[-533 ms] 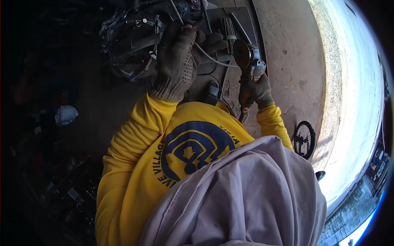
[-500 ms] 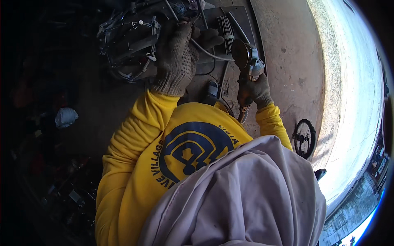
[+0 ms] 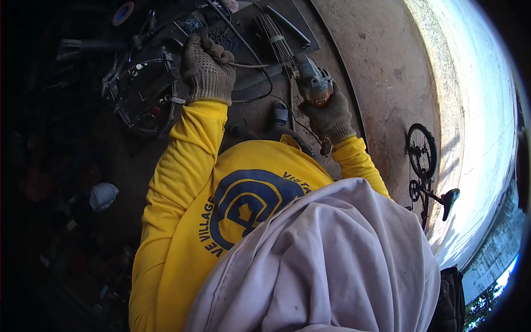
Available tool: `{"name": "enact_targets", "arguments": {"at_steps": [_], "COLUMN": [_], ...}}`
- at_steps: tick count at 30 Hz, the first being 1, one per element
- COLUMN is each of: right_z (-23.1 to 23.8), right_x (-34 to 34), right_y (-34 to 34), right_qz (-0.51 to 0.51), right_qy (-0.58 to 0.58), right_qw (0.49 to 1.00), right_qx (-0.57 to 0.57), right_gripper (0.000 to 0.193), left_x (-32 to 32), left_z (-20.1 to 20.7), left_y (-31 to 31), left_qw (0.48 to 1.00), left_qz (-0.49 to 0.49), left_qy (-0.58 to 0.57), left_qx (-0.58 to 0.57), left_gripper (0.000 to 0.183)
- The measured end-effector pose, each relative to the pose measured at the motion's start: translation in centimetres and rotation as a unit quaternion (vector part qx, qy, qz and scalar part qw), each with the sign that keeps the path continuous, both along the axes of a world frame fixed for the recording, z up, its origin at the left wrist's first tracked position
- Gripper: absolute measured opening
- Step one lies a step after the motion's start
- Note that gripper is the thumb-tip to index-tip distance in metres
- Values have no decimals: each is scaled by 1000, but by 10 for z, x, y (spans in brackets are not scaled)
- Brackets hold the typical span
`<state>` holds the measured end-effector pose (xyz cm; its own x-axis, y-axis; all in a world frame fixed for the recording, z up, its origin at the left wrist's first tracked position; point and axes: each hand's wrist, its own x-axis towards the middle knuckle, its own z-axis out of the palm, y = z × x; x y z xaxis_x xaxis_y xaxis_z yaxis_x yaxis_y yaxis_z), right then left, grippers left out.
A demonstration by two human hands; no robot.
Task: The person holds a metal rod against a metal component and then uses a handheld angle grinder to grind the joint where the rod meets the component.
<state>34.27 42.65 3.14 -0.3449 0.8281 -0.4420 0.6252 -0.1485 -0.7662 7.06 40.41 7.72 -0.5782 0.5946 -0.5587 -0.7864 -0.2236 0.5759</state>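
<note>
My left hand point(image 3: 209, 72), in a grey-brown dotted work glove, is closed with its fingers curled. A thin metal rod point(image 3: 250, 66) sticks out of it to the right, its free end pointing toward the grinder. In the same kind of glove, my right hand point(image 3: 331, 115) grips an angle grinder point(image 3: 314, 80) by its body. The grinder's head lies just right of the rod's end, with a small gap between them. The disc is hardly visible from this side. Beyond the grinder lies a banded bundle of thin rods point(image 3: 274, 37) on a dark metal sheet.
A straight metal tube point(image 3: 289, 25) lies beside the bundle. Bent metal framework point(image 3: 124, 91) stands at the left, in shadow. A black cable point(image 3: 257, 100) loops near my sandalled foot point(image 3: 280, 113). At the right is a bicycle point(image 3: 423, 157); at the left, a whitish bag point(image 3: 103, 196).
The grinder has turned, so its disc face no longer shows, and it has come closer to the rod's end. My left hand has shifted left and lower. The view has swung, showing more of the bicycle.
</note>
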Motion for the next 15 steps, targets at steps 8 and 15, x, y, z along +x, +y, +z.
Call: {"name": "enact_targets", "arguments": {"at_steps": [8, 15], "right_z": [5, 10], "right_x": [-8, -19], "right_y": [-1, 0], "right_qz": [23, 16], "right_qy": [-51, -65], "right_qw": [997, 996], "right_qx": [50, 60], "right_gripper": [86, 85], "left_x": [7, -4], "left_z": [8, -7], "left_y": [13, 11], "left_qw": [998, 999], "left_qz": [5, 30], "left_qy": [-5, -19], "left_qx": [-68, -19], "left_gripper": [42, 29]}}
